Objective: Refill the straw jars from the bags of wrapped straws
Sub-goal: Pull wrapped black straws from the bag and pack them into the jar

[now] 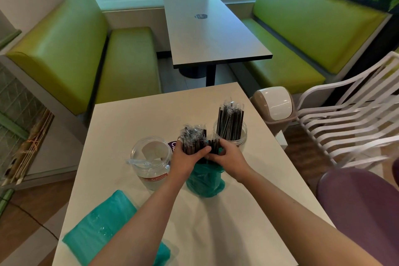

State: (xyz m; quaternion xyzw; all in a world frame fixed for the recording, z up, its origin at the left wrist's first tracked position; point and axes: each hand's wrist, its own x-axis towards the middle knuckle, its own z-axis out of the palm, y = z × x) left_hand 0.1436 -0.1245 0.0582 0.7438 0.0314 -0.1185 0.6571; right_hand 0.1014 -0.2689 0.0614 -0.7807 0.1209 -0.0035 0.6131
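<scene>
- Nearest the camera, a flat teal bag [101,229] lay on the near left part of the white table [248,233], partly under the left forearm.
- Both hands met at the table's middle over an upright teal bag [205,181] whose mouth was open.
- The left hand [189,158] was wrapped around a bundle of dark wrapped straws [193,140], fingers curled round its lower part, the clear wrapper ends sticking up above.
- The right hand [227,156] gripped the bag's rim and a few more straws, just beside the left hand and touching it.
- Just left of the hands stood a clear jar [151,157] holding only a loose wrapper or two.
- Behind the right hand stood a second clear jar [230,134], packed with upright dark straws [230,121].
- Beyond the table's right edge stood a beige swing-lid bin [273,107], then stacked white chairs [349,123].
- Farther off were a grey table [211,34] and green benches [71,49] on either side.
</scene>
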